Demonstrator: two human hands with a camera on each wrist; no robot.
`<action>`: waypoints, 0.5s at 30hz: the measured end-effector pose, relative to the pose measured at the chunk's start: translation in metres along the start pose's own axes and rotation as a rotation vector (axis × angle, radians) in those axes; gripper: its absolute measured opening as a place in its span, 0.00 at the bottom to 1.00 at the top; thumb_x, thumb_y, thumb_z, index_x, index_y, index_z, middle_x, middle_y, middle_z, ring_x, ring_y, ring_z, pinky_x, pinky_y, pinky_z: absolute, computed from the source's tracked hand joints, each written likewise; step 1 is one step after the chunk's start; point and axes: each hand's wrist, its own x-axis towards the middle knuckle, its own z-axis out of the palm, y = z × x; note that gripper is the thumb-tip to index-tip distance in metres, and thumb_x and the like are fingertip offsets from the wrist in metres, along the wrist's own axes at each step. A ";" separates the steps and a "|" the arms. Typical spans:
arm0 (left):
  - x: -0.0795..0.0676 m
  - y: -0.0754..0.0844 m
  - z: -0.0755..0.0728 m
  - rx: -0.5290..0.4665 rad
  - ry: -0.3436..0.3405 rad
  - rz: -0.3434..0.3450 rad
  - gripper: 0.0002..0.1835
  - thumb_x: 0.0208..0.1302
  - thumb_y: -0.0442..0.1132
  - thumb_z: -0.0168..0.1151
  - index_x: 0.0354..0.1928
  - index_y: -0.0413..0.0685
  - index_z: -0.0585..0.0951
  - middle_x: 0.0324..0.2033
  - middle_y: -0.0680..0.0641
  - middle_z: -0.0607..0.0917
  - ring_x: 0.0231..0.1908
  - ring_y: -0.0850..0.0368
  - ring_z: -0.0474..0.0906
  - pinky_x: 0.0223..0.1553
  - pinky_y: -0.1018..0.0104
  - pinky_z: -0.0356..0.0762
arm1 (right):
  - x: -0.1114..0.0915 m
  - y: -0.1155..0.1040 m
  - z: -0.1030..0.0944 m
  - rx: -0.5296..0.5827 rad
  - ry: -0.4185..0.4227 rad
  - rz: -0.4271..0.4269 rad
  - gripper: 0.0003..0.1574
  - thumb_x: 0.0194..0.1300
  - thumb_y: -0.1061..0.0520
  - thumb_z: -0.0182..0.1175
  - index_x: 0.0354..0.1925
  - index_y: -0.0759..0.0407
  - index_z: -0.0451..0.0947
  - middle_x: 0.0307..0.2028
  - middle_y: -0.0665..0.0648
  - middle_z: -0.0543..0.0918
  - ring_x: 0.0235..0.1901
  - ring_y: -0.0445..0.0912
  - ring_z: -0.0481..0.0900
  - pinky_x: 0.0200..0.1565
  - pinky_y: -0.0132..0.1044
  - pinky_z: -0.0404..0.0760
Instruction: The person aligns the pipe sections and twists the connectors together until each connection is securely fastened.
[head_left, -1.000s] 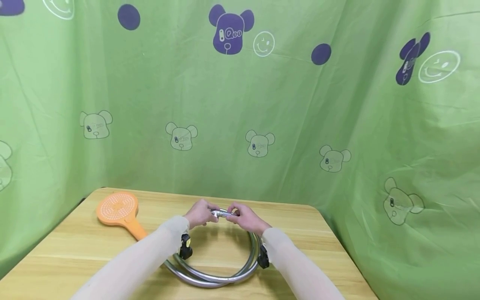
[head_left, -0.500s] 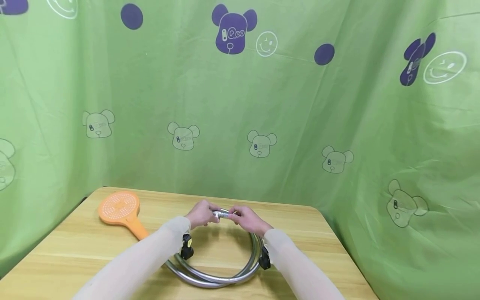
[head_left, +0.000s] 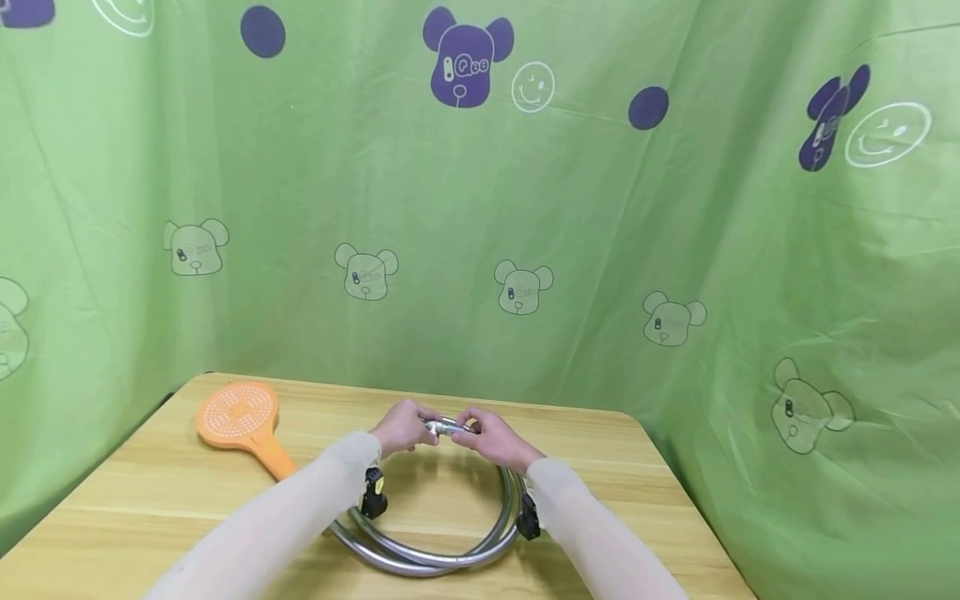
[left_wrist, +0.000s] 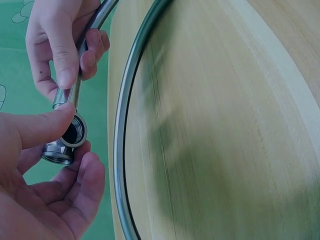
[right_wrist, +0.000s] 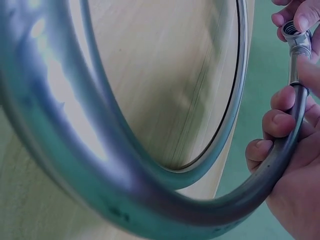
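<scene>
Over the far middle of the table, my left hand (head_left: 405, 427) pinches a chrome threaded pipe fitting (left_wrist: 60, 150) between thumb and fingers. Two round openings show on the fitting in the left wrist view, one with visible inner thread. My right hand (head_left: 495, 437) grips the end of a silver shower hose (right_wrist: 260, 182), its thumb along the metal end sleeve. Fitting and sleeve sit in line and meet, though how far they are screwed together cannot be seen. Below the hands, the rest of the hose lies in wide loops on the table.
An orange shower head (head_left: 238, 412) lies face up at the left of the wooden table (head_left: 600, 500), its handle partly behind my left forearm. A green patterned curtain (head_left: 450, 342) surrounds the table's back and sides. Small black cameras are strapped to both wrists.
My right fingers shift and re-place themselves around the hose end sleeve. The left hand keeps its hold on the fitting. Hose loops and shower head stay put.
</scene>
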 end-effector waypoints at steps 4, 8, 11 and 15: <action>0.000 0.000 0.000 0.002 0.004 -0.004 0.22 0.51 0.27 0.73 0.51 0.44 0.87 0.35 0.45 0.88 0.22 0.60 0.68 0.19 0.72 0.69 | 0.001 0.001 0.000 -0.013 0.002 -0.018 0.13 0.71 0.49 0.62 0.47 0.55 0.76 0.24 0.48 0.73 0.22 0.41 0.65 0.24 0.31 0.66; 0.000 0.000 0.001 0.000 0.004 -0.013 0.22 0.51 0.27 0.73 0.51 0.45 0.88 0.34 0.47 0.87 0.22 0.60 0.68 0.19 0.72 0.69 | 0.001 0.001 -0.001 -0.036 -0.005 -0.029 0.11 0.72 0.49 0.61 0.47 0.54 0.78 0.24 0.48 0.73 0.22 0.41 0.65 0.23 0.31 0.66; 0.001 0.000 0.001 -0.004 0.004 -0.016 0.22 0.51 0.27 0.73 0.51 0.45 0.88 0.34 0.47 0.87 0.23 0.60 0.68 0.19 0.72 0.68 | 0.001 0.001 -0.001 -0.053 -0.011 -0.034 0.11 0.73 0.49 0.59 0.46 0.54 0.78 0.24 0.49 0.73 0.21 0.41 0.66 0.22 0.31 0.67; 0.002 -0.001 0.001 0.000 0.009 -0.016 0.22 0.51 0.27 0.73 0.51 0.44 0.87 0.33 0.48 0.87 0.22 0.60 0.68 0.19 0.72 0.69 | 0.003 0.001 -0.002 -0.071 -0.019 -0.044 0.10 0.74 0.49 0.58 0.45 0.54 0.79 0.24 0.49 0.73 0.21 0.41 0.65 0.21 0.31 0.66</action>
